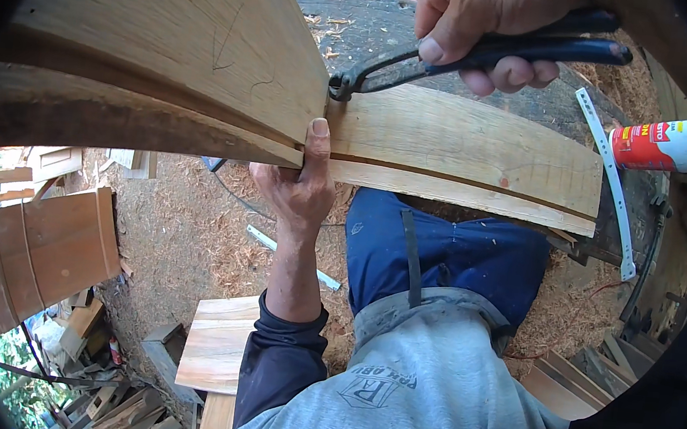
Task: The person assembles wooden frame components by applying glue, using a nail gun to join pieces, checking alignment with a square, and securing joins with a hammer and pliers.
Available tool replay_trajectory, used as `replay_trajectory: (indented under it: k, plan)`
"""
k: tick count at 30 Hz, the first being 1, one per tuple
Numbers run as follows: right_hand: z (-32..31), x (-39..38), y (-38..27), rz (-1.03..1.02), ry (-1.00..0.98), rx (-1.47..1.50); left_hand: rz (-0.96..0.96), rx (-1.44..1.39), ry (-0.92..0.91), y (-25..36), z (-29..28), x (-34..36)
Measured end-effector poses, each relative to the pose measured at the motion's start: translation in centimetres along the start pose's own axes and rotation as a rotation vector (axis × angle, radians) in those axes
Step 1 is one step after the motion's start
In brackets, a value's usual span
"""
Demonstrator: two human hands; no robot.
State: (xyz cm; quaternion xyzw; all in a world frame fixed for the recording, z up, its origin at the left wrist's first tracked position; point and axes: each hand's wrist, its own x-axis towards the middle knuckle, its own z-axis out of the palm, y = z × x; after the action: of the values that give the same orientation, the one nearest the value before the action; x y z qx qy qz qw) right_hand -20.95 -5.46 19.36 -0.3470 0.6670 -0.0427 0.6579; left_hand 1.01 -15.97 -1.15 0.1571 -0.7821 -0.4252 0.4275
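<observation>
Pale wood shavings [173, 205] litter the brown floor [148, 278]

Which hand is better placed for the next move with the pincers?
Probably the right hand: it grips the pincers, whose head sits where the grooved wooden boards meet. The left hand is occupied against the boards just below.

We've got a red-and-white bottle [656, 145] at right, pale perforated strip [613, 174] just beside it. Shavings [181, 248] litter the floor [224, 277]. We also see a brown panel [59, 247] left, scrap wood [122, 409] heaped near left, loose boards [564, 388] near right.
</observation>
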Motion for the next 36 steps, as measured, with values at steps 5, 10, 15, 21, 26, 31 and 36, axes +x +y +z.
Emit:
replay_trajectory:
  k: [5,10,15,21,26,31,36]
  plan:
    - [2.3,-0.8,-0.6,0.119,0.154,-0.447,0.048,-0.025,0.064,0.5,0.3,0.4]
    - [6.1,0.4,-1.3,0.168,0.174,-1.073,0.049,0.063,0.033,0.4,-0.1,0.2]
    - [8.0,1.0,-0.6,-0.062,0.175,-1.755,-0.006,0.114,0.066,0.7,0.1,0.0]
    - [10.0,2.6,1.1,-0.146,0.280,-1.761,-0.032,0.138,0.042,0.6,0.1,0.0]
    - [12.7,3.5,6.3,-0.177,0.773,-0.368,-0.018,0.116,0.044,0.3,-0.2,-0.1]
    - [10.5,1.1,4.9,0.006,0.589,0.073,-0.021,0.176,0.031,0.4,-0.4,-0.3]
    - [7.9,-1.3,1.0,0.157,0.429,0.049,0.030,0.088,0.099,0.9,0.8,-0.9]
